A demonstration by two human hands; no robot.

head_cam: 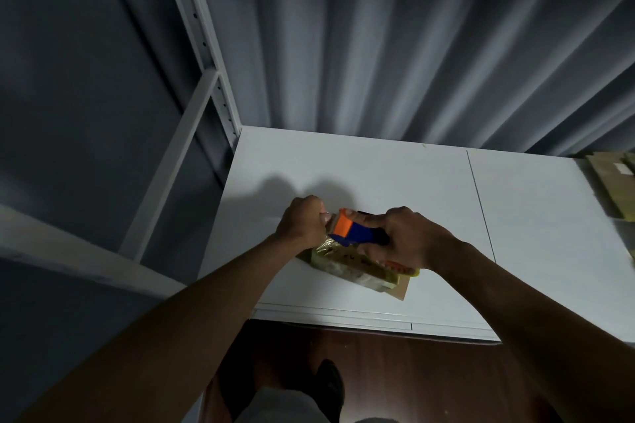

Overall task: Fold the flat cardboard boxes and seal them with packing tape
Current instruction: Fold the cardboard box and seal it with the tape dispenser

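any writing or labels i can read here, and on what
None can be read.
Dark marks on the taped box under the tape dispenser: too blurred to read.
White label on the cardboard stack at the table's right edge: too small to read.

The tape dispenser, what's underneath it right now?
Under the tape dispenser lies a small cardboard box, shiny with tape, on the white table. The right hand and the dispenser cover part of the box top, so the seam there cannot be seen.
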